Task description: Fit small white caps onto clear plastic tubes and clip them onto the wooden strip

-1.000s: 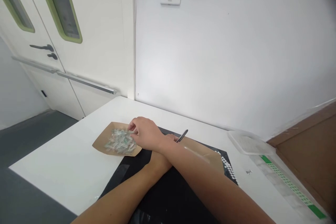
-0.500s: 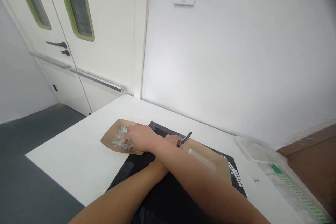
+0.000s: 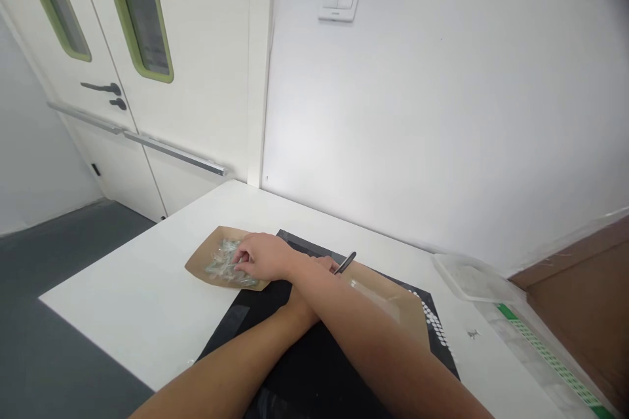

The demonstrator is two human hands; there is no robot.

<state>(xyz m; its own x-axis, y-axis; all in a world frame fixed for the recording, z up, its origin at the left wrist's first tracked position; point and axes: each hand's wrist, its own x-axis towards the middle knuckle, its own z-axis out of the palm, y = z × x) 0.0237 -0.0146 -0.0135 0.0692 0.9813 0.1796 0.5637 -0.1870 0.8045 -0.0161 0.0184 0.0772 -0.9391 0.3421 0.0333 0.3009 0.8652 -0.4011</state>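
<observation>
My forearms cross, the right one over the left. My right hand [image 3: 268, 256] is over the left brown paper tray [image 3: 200, 266], its thumb and fingers pinched together. What the pinch holds, if anything, is hidden. Under it lies a heap of small clear plastic pieces [image 3: 221, 262], too fine to make out. My left hand [image 3: 324, 263] is partly hidden behind my right forearm, its fingers curled. From it sticks up a slim black and silver pen-like tool [image 3: 345, 263]. Beside that hand, a second brown paper tray [image 3: 415, 314] holds something clear and is partly covered by my right arm.
A black mat [image 3: 314, 366] lies under my arms on the white table [image 3: 122, 288]. White round stickers [image 3: 437, 321] line its right side. Further right are small metal bits [image 3: 473, 334], a clear plastic lid [image 3: 476, 278] and a green-marked strip [image 3: 550, 357]. A wall stands behind.
My right hand has lifted slightly out of the clear pieces and its fingers have drawn into a pinch. My left hand stays about where it was. The view has shifted a little.
</observation>
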